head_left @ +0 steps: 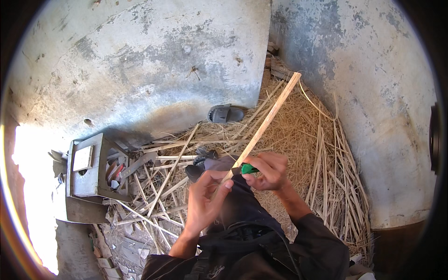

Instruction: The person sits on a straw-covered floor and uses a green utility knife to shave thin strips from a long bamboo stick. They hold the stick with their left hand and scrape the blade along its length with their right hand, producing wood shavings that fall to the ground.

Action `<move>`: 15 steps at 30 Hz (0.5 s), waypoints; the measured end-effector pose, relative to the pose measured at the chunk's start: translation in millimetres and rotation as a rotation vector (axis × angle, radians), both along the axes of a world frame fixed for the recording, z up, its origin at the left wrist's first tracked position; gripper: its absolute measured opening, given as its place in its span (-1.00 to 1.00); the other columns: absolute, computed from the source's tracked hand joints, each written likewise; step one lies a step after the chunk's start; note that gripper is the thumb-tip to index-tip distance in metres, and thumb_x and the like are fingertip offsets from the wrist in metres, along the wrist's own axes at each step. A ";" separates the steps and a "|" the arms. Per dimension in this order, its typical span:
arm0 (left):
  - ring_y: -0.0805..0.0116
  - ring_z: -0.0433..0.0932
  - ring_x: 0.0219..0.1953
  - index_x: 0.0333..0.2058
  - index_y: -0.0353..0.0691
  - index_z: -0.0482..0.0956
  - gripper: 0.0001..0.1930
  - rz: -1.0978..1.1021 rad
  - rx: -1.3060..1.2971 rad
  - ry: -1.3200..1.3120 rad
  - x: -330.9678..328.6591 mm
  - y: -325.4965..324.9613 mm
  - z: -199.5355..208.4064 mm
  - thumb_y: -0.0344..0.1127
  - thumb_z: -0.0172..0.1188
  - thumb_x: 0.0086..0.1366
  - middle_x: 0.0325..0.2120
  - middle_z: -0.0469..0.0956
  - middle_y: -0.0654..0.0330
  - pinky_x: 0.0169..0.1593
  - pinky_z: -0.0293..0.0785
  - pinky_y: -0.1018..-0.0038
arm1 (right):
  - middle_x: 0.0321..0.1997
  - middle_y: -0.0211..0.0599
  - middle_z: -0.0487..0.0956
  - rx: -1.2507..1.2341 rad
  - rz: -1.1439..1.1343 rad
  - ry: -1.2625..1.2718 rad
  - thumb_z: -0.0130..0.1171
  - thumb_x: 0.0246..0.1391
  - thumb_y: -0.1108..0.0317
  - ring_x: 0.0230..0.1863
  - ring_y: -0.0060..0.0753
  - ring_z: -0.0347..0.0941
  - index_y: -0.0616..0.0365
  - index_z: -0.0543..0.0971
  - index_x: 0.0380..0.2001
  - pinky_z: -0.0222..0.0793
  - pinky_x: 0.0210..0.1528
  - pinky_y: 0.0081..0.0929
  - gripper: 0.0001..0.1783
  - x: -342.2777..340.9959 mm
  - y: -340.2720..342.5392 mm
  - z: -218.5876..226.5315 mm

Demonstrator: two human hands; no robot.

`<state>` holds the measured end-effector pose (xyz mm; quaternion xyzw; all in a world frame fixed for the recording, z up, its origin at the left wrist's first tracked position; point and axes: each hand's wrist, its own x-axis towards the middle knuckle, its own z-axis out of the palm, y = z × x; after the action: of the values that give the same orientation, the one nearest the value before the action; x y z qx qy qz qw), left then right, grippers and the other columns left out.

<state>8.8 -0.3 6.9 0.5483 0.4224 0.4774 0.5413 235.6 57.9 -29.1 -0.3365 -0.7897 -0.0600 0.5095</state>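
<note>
A long, flat strip of pale wood or bamboo slants up and to the right in front of me. My left hand is closed around its lower end, thumb on top. In my right hand is a knife with a green handle, gripped between fingers and thumb. Its short dark blade lies against the strip just above my left fingers. Whether the edge is cutting in cannot be made out. The lower tip of the strip is hidden by my left hand.
Loose sticks lie crisscrossed at left; a bundle of thin strips leans along the right wall. Straw-like shavings cover the floor. A grey sandal lies by the far wall. A wooden box with tools stands left.
</note>
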 end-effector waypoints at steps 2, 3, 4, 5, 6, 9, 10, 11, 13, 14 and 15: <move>0.58 0.59 -0.21 0.04 -0.43 0.59 -0.79 -0.013 -0.015 -0.017 0.1 0.5 -2.0 -0.45 0.30 0.54 -0.26 0.63 0.27 -0.11 0.53 0.58 | -0.55 -0.45 0.63 0.012 -0.020 -0.029 0.45 0.19 -0.01 -0.59 -0.39 0.58 0.06 0.79 -0.17 0.47 -0.54 -0.41 -0.63 1.7 0.0 0.9; 0.59 0.58 -0.21 0.04 -0.43 0.59 -0.79 -0.021 -0.023 -0.019 -0.3 0.7 -3.1 -0.44 0.29 0.54 -0.26 0.63 0.27 -0.12 0.52 0.59 | -0.55 -0.45 0.63 0.013 -0.032 -0.053 0.45 0.19 -0.01 -0.60 -0.39 0.57 0.06 0.79 -0.17 0.46 -0.55 -0.41 -0.63 4.0 -0.3 0.7; 0.59 0.58 -0.21 0.04 -0.43 0.59 -0.79 -0.028 -0.030 -0.020 -1.6 0.3 -4.7 -0.43 0.29 0.55 -0.26 0.62 0.26 -0.13 0.51 0.59 | -0.55 -0.46 0.63 0.013 -0.043 -0.077 0.44 0.19 -0.01 -0.60 -0.40 0.57 0.06 0.79 -0.17 0.46 -0.55 -0.42 -0.63 6.0 -0.4 0.5; 0.60 0.57 -0.22 0.04 -0.43 0.59 -0.79 -0.034 -0.038 -0.022 -3.0 -0.3 -6.3 -0.42 0.28 0.55 -0.27 0.62 0.26 -0.14 0.50 0.60 | -0.55 -0.47 0.63 0.020 -0.049 -0.025 0.45 0.19 -0.01 -0.60 -0.40 0.57 0.06 0.79 -0.17 0.45 -0.55 -0.42 -0.63 8.0 2.3 -1.7; 0.60 0.57 -0.22 0.04 -0.44 0.59 -0.79 -0.034 -0.039 -0.016 -4.1 -1.1 -8.4 -0.42 0.28 0.56 -0.27 0.62 0.26 -0.14 0.50 0.60 | -0.55 -0.47 0.63 0.028 -0.057 0.027 0.45 0.19 -0.01 -0.60 -0.40 0.57 0.05 0.79 -0.18 0.45 -0.55 -0.43 -0.64 10.5 7.4 -5.0; 0.60 0.57 -0.22 0.03 -0.44 0.60 -0.79 -0.026 -0.051 -0.002 -7.7 -5.3 -13.6 -0.40 0.27 0.56 -0.28 0.62 0.26 -0.14 0.49 0.60 | -0.55 -0.47 0.63 0.037 -0.078 0.024 0.45 0.20 -0.01 -0.59 -0.41 0.58 0.05 0.79 -0.18 0.45 -0.55 -0.44 -0.64 15.2 12.7 -1.0; 0.60 0.57 -0.23 0.03 -0.44 0.60 -0.79 -0.018 -0.059 -0.001 -9.0 -7.0 -14.5 -0.40 0.27 0.57 -0.28 0.62 0.26 -0.14 0.49 0.60 | -0.55 -0.47 0.64 0.038 -0.083 -0.002 0.45 0.20 0.00 -0.59 -0.41 0.58 0.05 0.79 -0.18 0.45 -0.55 -0.44 -0.64 15.3 12.6 1.3; 0.60 0.57 -0.23 0.02 -0.44 0.60 -0.79 -0.011 -0.066 0.001 -10.3 -7.8 -14.9 -0.40 0.27 0.57 -0.28 0.62 0.26 -0.15 0.49 0.60 | -0.54 -0.46 0.65 0.030 -0.083 -0.018 0.45 0.20 0.00 -0.59 -0.41 0.58 0.05 0.79 -0.18 0.45 -0.54 -0.44 -0.64 15.3 12.3 1.9; 0.59 0.57 -0.24 0.02 -0.45 0.61 -0.79 -0.008 -0.076 0.020 -11.3 -8.7 -13.1 -0.40 0.26 0.57 -0.29 0.63 0.26 -0.16 0.49 0.60 | -0.53 -0.43 0.66 0.015 -0.088 -0.056 0.45 0.20 0.00 -0.58 -0.40 0.59 0.05 0.79 -0.17 0.46 -0.53 -0.44 -0.64 17.5 10.8 3.0; 0.59 0.57 -0.24 0.03 -0.45 0.61 -0.79 -0.007 -0.080 0.030 -12.1 -9.0 -12.5 -0.40 0.26 0.57 -0.29 0.63 0.26 -0.17 0.49 0.60 | -0.51 -0.41 0.67 0.012 -0.080 -0.028 0.44 0.21 0.02 -0.57 -0.41 0.60 0.07 0.79 -0.16 0.47 -0.53 -0.44 -0.65 18.5 11.9 0.5; 0.59 0.58 -0.24 0.03 -0.45 0.61 -0.79 -0.011 -0.072 0.048 -13.8 -8.5 -14.9 -0.40 0.26 0.57 -0.29 0.63 0.25 -0.18 0.49 0.60 | -0.50 -0.40 0.69 0.011 -0.076 0.002 0.43 0.22 0.03 -0.56 -0.42 0.61 0.08 0.79 -0.15 0.48 -0.53 -0.44 -0.65 19.5 14.9 -4.4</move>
<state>-5.0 -8.8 -8.0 0.5421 0.4491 0.4454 0.5532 255.1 72.8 -33.5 -0.3634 -0.7756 -0.0833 0.5093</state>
